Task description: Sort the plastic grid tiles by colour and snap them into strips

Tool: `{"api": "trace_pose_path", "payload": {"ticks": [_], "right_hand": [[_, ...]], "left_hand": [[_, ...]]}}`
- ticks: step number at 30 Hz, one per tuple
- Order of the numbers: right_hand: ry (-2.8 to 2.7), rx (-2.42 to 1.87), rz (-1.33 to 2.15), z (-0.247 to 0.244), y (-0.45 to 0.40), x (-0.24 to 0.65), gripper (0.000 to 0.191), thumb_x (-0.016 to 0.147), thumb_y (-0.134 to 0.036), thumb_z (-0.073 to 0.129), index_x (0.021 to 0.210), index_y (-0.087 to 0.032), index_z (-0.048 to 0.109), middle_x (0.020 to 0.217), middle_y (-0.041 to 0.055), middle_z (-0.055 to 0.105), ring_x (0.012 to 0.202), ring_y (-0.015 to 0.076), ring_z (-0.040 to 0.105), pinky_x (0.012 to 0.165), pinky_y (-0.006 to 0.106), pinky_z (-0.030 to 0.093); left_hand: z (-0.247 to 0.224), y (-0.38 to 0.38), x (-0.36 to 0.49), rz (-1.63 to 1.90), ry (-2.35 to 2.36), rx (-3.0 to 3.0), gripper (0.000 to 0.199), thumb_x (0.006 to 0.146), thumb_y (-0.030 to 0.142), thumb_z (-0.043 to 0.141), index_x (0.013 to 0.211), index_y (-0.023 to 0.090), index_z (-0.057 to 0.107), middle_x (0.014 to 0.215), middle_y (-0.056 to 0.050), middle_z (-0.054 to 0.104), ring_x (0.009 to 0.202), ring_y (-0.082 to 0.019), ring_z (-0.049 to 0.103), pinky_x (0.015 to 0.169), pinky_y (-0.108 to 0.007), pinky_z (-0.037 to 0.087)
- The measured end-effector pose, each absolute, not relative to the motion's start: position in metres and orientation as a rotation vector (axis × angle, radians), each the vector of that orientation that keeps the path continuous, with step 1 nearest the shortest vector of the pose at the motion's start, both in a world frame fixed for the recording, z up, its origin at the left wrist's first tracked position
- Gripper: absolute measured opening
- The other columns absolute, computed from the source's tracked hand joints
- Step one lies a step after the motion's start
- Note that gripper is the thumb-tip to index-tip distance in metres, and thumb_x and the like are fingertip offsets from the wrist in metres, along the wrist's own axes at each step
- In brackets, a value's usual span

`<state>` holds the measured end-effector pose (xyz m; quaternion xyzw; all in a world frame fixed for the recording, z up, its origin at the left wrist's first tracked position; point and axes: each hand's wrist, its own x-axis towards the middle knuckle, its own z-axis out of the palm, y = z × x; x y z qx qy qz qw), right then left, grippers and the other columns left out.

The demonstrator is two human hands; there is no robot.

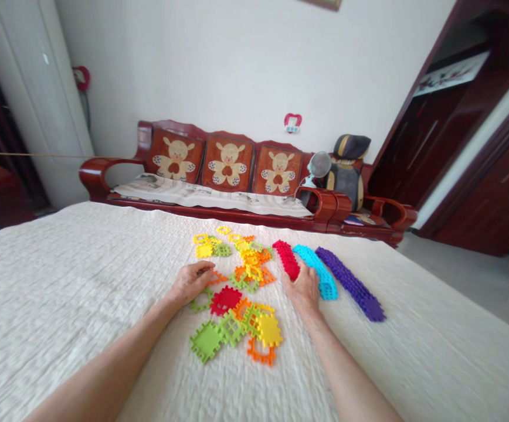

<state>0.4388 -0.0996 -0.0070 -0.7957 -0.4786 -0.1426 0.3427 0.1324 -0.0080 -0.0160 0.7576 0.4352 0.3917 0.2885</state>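
My right hand is closed around the near end of a row of red interlocking plastic tiles, which lean against each other on the white cover. Just right of it runs a light-blue row of tiles, then a longer purple row. My left hand rests left of the loose tiles with fingers curled together; what they hold, if anything, is hidden. Beside its fingertips lies an orange triangular piece. Nearer me are a loose red tile, green tiles and a yellow tile.
More yellow, orange and green tiles lie in a loose heap farther back. The table wears a quilted white cover. Behind its far edge stands a wooden sofa with bear cushions. A small fan stands near the right armrest.
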Motion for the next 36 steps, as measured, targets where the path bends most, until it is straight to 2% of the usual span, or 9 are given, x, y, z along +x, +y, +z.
{"api": "trace_pose_path", "payload": {"ticks": [3,6,9,12,16,19,23,30,36], "right_hand": [[-1.288,-1.967,-0.448,-0.004,-0.102,0.437,0.052,0.075,-0.036,0.057,0.121,-0.012,0.054,0.113,0.0184,0.054,0.106,0.0336,0.051,0.094,0.048,0.041],[-1.436,-1.722,-0.443,0.005,-0.106,0.426,0.041,0.078,-0.030,0.054,0.114,-0.013,0.058,0.112,0.0167,0.057,0.109,0.0302,0.051,0.095,0.045,0.041],[-1.675,-1.467,-0.186,0.018,-0.110,0.400,0.023,0.082,-0.024,0.050,0.100,-0.018,0.062,0.099,0.0096,0.064,0.097,0.0222,0.058,0.087,0.035,0.047],[-1.875,-1.334,0.134,0.030,-0.117,0.366,0.017,0.082,-0.020,0.050,0.093,-0.020,0.064,0.089,0.0044,0.067,0.084,0.0168,0.062,0.078,0.029,0.049],[-2.032,-1.351,0.243,0.034,-0.124,0.334,0.024,0.080,-0.024,0.057,0.103,-0.019,0.063,0.103,0.0066,0.068,0.096,0.0191,0.061,0.088,0.034,0.047],[-2.086,-1.442,0.175,0.033,-0.128,0.325,0.035,0.080,-0.031,0.060,0.111,-0.016,0.062,0.109,0.0094,0.066,0.104,0.0222,0.059,0.094,0.038,0.044],[-2.122,-1.527,0.074,0.032,-0.129,0.320,0.036,0.079,-0.031,0.060,0.112,-0.017,0.062,0.107,0.0091,0.066,0.102,0.0236,0.058,0.093,0.039,0.043],[-2.034,-1.495,0.097,0.028,-0.125,0.316,0.046,0.070,-0.020,0.062,0.116,-0.020,0.059,0.104,0.0068,0.062,0.099,0.0208,0.057,0.090,0.036,0.044],[-1.871,-1.284,0.282,0.040,-0.119,0.315,0.013,0.072,-0.015,0.055,0.082,-0.020,0.061,0.080,0.0004,0.063,0.077,0.0146,0.059,0.075,0.028,0.047]], "left_hand": [[-0.016,-0.008,0.133,1.057,1.161,2.008,0.038,0.077,0.037,0.050,0.101,0.014,0.069,0.075,-0.002,0.071,0.064,-0.014,0.062,0.060,-0.023,0.047],[-0.013,-0.010,0.133,1.065,1.186,2.014,0.037,0.077,0.034,0.050,0.101,0.014,0.070,0.075,-0.002,0.071,0.064,-0.014,0.062,0.062,-0.023,0.048],[-0.012,-0.010,0.133,1.078,1.205,2.050,0.035,0.077,0.031,0.051,0.099,0.015,0.071,0.081,-0.004,0.073,0.070,-0.015,0.064,0.067,-0.025,0.049],[-0.015,-0.008,0.134,1.096,1.206,2.055,0.034,0.078,0.030,0.048,0.098,0.016,0.072,0.084,-0.004,0.073,0.074,-0.016,0.065,0.073,-0.026,0.051],[-0.019,-0.003,0.135,1.170,1.265,1.977,0.036,0.080,0.025,0.041,0.096,0.017,0.072,0.084,-0.004,0.073,0.077,-0.016,0.067,0.076,-0.027,0.053],[-0.016,-0.002,0.134,1.264,1.385,1.941,0.037,0.078,0.017,0.039,0.094,0.017,0.072,0.092,-0.004,0.074,0.089,-0.017,0.067,0.088,-0.030,0.052],[-0.011,-0.003,0.133,1.273,1.436,1.949,0.038,0.075,0.014,0.039,0.094,0.017,0.072,0.101,-0.005,0.073,0.098,-0.019,0.066,0.096,-0.033,0.049],[-0.010,-0.006,0.134,1.236,1.441,1.966,0.037,0.075,0.015,0.041,0.095,0.017,0.072,0.102,-0.005,0.073,0.099,-0.018,0.066,0.096,-0.033,0.049],[-0.007,-0.007,0.134,1.220,1.436,1.958,0.035,0.077,0.018,0.042,0.095,0.017,0.073,0.103,-0.006,0.073,0.098,-0.019,0.066,0.095,-0.033,0.049]]}}
